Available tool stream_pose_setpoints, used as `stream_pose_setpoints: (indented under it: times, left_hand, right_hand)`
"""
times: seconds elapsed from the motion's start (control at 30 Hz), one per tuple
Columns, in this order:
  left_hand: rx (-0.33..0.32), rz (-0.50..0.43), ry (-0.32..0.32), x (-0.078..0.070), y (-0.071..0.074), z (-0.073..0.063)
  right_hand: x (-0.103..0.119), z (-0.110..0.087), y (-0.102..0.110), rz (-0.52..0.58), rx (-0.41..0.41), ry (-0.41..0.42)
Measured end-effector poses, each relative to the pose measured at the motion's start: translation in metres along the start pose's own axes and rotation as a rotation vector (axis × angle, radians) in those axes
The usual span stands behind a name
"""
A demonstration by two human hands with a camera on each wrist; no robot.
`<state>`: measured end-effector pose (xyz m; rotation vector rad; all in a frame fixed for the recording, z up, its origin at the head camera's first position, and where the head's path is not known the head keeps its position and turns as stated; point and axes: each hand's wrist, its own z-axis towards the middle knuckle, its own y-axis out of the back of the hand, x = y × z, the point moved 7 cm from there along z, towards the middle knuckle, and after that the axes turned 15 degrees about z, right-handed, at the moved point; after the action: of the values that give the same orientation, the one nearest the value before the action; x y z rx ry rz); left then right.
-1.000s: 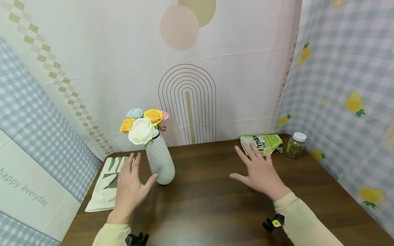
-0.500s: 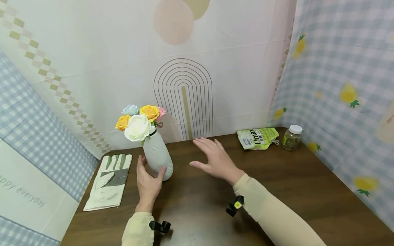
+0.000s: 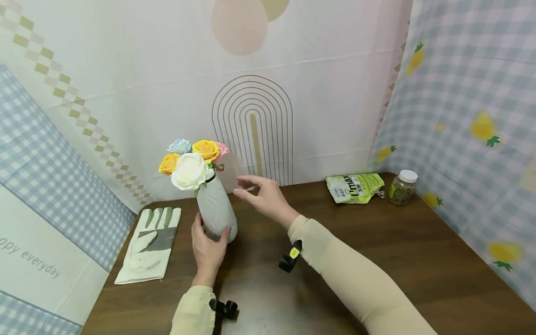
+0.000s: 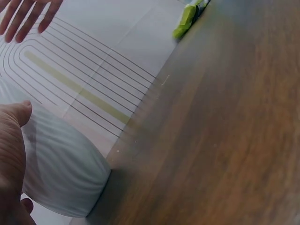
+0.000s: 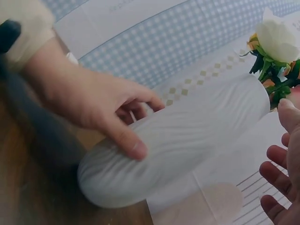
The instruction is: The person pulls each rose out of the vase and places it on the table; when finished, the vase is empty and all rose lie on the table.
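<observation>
A ribbed white vase (image 3: 217,207) stands on the dark wooden table, left of its middle. Out of its top come a white rose (image 3: 190,171), yellow roses (image 3: 205,150), a blue flower (image 3: 179,146) and a pink flower (image 3: 221,151). My left hand (image 3: 209,252) grips the vase low down; the right wrist view shows its thumb (image 5: 136,149) on the near side and fingers round the other. To the right of the vase's upper part, my right hand (image 3: 268,197) hovers with loosely bent fingers, holding nothing and apart from the flowers.
A white and grey work glove (image 3: 146,251) lies flat at the table's left. Toward the back right are a crumpled green packet (image 3: 355,188) and a white-lidded jar (image 3: 403,188) of dried green bits. Printed cloth (image 3: 326,102) hangs behind the table.
My left hand has moved right onto the vase and now grips it. My right hand has travelled left from near the packet toward the vase, its spread fingers now bent. The vase stays put.
</observation>
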<state>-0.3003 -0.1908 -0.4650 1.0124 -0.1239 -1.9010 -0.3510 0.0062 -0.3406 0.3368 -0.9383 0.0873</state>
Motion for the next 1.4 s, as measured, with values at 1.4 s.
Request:
stream_pose_setpoints:
  times: [1.4]
  left_hand:
    - [-0.047,0.032,-0.028,0.002,-0.003,-0.002]
  right_hand:
    - [0.014,0.046,-0.038,0.408,-0.095,-0.129]
